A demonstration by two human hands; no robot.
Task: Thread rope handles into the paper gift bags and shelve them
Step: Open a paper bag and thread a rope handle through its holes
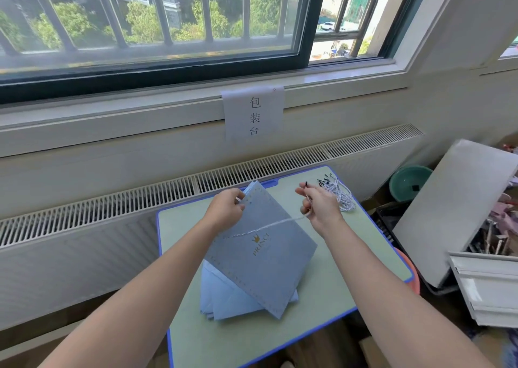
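Head view: rope drawn across bag at centre frame

Head view, looking down on table (364,244), green top with blue edge, lower centre of frame. Left hand (227,209) at centre, fingers curled, pinching top corner of grey-blue bag (266,258), which is lifted and tilted, gold "PRINCI" print facing up. Right hand (319,203) right of centre, fingers curled around rope (269,226); black tip of rope showing above the fingers. Rope stretched taut from right hand leftward across bag face, ending near bag's left edge; whether it passes through a hole cannot be told. Stack (224,297) of light-blue flat bags lying on table under the held bag, lower centre. Bundle (340,192) of white ropes with black tips on table's far right corner, just beyond right hand. Paper sign (253,112) with printed characters taped to sill, upper centre. Radiator grille (112,202) running across mid-frame behind table. Teal basin (406,181) and white board (448,213) at right edge of frame, beside table.
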